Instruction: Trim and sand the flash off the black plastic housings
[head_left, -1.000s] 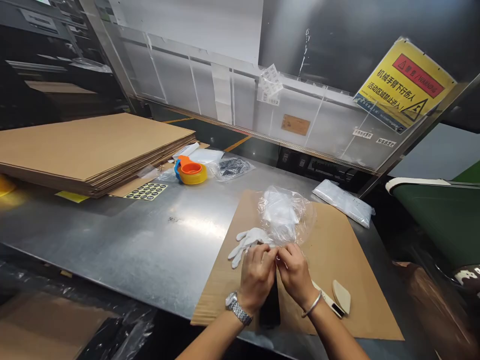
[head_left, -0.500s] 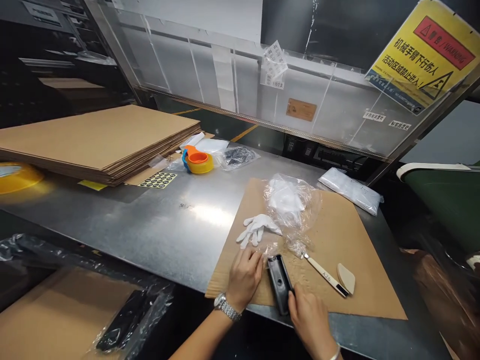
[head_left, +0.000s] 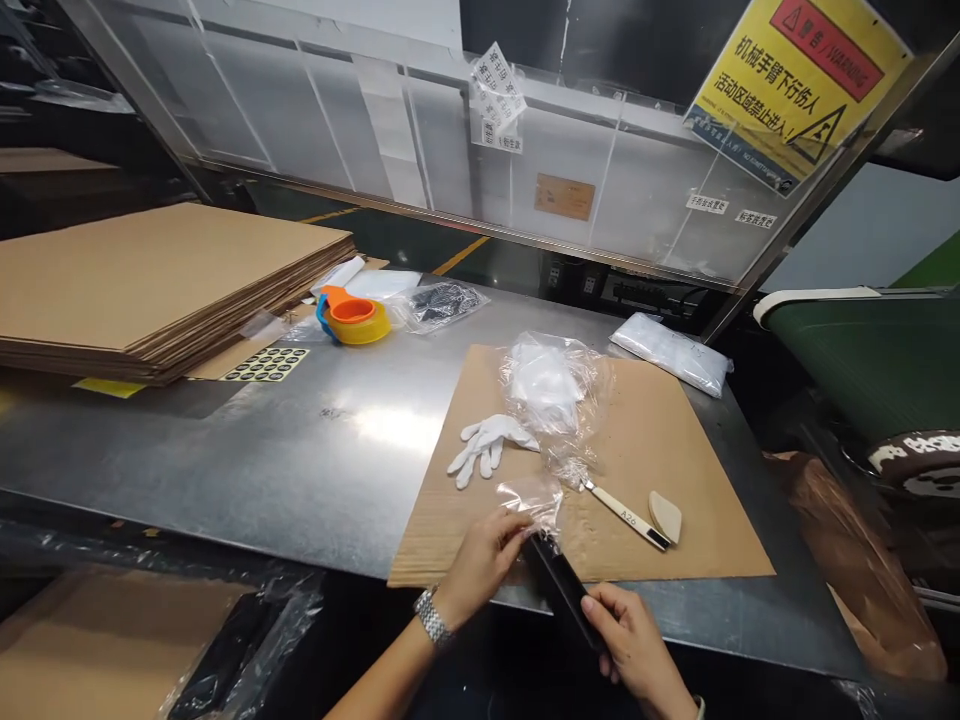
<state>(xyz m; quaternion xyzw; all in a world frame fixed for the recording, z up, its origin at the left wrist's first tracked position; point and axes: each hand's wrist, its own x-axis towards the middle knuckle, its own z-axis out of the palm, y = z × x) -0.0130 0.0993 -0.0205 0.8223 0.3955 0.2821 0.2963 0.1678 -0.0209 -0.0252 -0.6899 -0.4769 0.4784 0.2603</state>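
Note:
My right hand point(head_left: 631, 640) grips the lower end of a long black plastic part point(head_left: 564, 590), which is tilted at the near edge of the cardboard sheet point(head_left: 712, 460). At its far end my left hand point(head_left: 481, 562), with a watch on the wrist, pinches a small clear plastic bag point(head_left: 525, 497). Whether the part's tip is inside the bag I cannot tell. Just beyond lies a white glove point(head_left: 491, 445). To the right are a pale-handled knife point(head_left: 624, 515) marked A26 and a beige wedge-shaped piece point(head_left: 665, 517).
A clear bag with white contents point(head_left: 551, 385) lies on the cardboard. Stacked cardboard point(head_left: 172, 270), an orange tape dispenser point(head_left: 354, 315) and a sticker sheet point(head_left: 268, 364) occupy the metal table's left. A white packet point(head_left: 671, 352) lies at back right, near a green conveyor point(head_left: 862, 345).
The black part has turned from showing its hollow face to a narrower side, and its near end has lifted. My left fingers have moved onto its far end with the bag. The view has shifted.

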